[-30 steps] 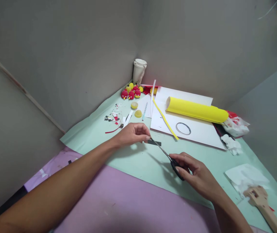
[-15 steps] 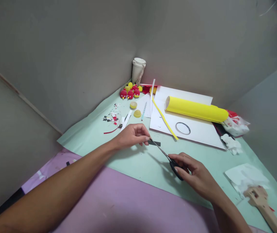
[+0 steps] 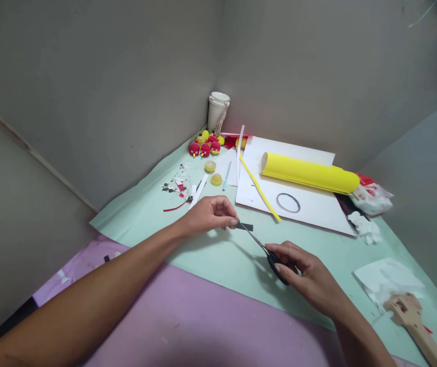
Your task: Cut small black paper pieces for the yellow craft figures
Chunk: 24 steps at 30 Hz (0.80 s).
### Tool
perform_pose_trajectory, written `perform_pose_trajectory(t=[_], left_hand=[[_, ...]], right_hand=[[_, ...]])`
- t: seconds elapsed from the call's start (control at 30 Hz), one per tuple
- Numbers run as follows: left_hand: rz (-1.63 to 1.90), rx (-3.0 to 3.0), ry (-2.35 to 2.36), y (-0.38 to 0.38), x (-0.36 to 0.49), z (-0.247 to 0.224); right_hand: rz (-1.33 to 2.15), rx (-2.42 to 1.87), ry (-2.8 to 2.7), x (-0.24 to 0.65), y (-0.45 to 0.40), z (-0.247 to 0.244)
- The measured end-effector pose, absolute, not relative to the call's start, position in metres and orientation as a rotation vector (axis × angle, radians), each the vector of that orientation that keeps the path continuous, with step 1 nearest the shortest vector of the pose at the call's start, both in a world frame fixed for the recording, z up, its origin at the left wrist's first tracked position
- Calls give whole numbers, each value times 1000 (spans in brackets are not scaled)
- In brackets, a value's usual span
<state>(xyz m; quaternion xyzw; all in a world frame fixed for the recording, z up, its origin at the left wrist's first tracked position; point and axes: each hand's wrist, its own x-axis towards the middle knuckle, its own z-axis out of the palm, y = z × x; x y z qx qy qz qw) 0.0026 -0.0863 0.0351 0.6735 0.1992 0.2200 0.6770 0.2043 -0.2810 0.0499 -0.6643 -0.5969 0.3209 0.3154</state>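
My right hand [image 3: 298,265] is closed round the black handles of the scissors [image 3: 277,266], whose thin blades point up and left, looking nearly closed. The blade tips reach the fingertips of my left hand [image 3: 220,213]. My left thumb and fingers are pinched together; whatever lies between them is too small to make out. A black strip [image 3: 246,227] shows just beyond the blades, near my left fingertips. Paper scraps [image 3: 180,187] in white, black and red lie beyond my left hand, with a white strip [image 3: 199,191] beside them.
On the green sheet [image 3: 210,260] stand small red and yellow figures [image 3: 205,148] and a white cup [image 3: 218,109]. A yellow roll [image 3: 310,173] and a ring [image 3: 288,202] rest on white board [image 3: 317,216]. A glue gun [image 3: 413,318] lies at the right.
My left thumb has shifted slightly right, toward the blade tips. The scissors and my right hand have barely moved.
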Motion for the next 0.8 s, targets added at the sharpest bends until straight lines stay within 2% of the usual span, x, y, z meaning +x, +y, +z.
perform_pose_trajectory(t=[0.53, 0.8], left_hand=[[578, 1552, 402, -88, 1, 36], [664, 1769, 398, -88, 0, 40]], right_hand=[[862, -1728, -1575, 206, -283, 51], [816, -1756, -1563, 206, -283, 53]])
